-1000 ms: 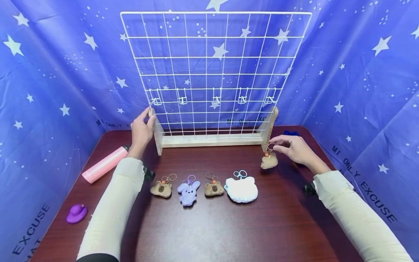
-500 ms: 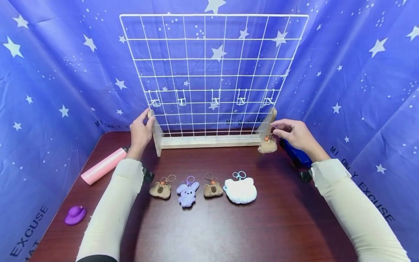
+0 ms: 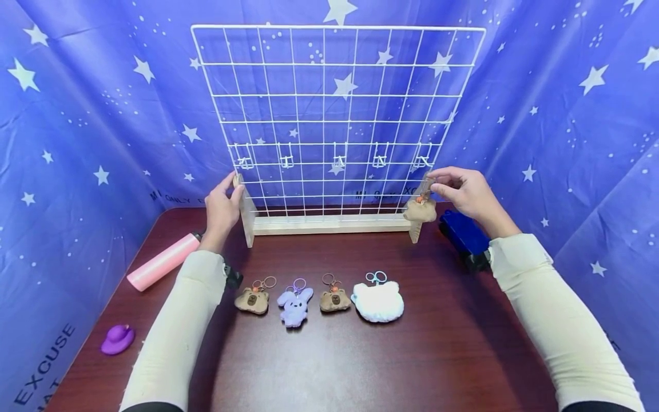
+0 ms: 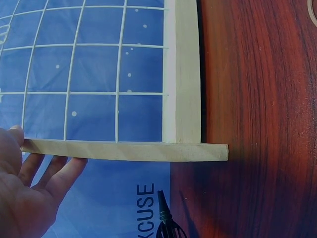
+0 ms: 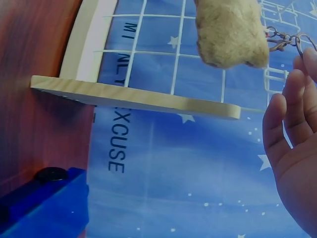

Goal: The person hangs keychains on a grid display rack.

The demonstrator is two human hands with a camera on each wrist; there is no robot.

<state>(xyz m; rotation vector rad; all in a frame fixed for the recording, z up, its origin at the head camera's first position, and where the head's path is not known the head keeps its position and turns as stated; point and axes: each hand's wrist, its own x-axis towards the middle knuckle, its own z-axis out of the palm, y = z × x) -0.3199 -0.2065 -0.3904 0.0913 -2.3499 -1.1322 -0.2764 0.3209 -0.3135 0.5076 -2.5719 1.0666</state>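
While the counter [image 3: 319, 366] stretches forward from the rack [image 3: 332, 225] past four plushes [image 3: 334, 300], its left edge runs beyond the bottle [image 3: 165, 261], left of the rack. By the rack's right post [image 5: 143, 97], a fifth plush [image 3: 419, 210] hangs just below the right hand [image 3: 465, 191], whose fingers pinch its ring [image 5: 298, 45]. The left hand's [image 3: 222, 209] fingers grip the rack's left post [image 4: 124, 150].
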